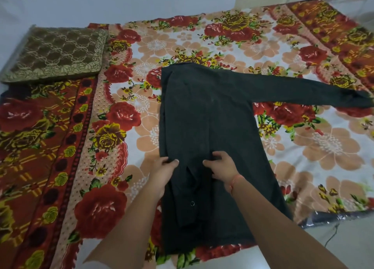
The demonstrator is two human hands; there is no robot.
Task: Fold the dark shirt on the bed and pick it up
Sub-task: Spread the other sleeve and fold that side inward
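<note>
The dark shirt lies flat on the flowered bed sheet, collar away from me. Its left side and sleeve are folded in over the body, and the cuff with a snap button lies down the middle near me. The other sleeve stretches out to the right across the sheet. My left hand pinches the folded left edge of the shirt. My right hand grips the cloth of the folded sleeve at the shirt's middle, fingers curled into it.
A brown patterned cushion lies at the far left corner of the bed. White walls stand behind the bed. At the near right the bed's corner shows clear plastic wrap, with pale floor and a thin cable beside it.
</note>
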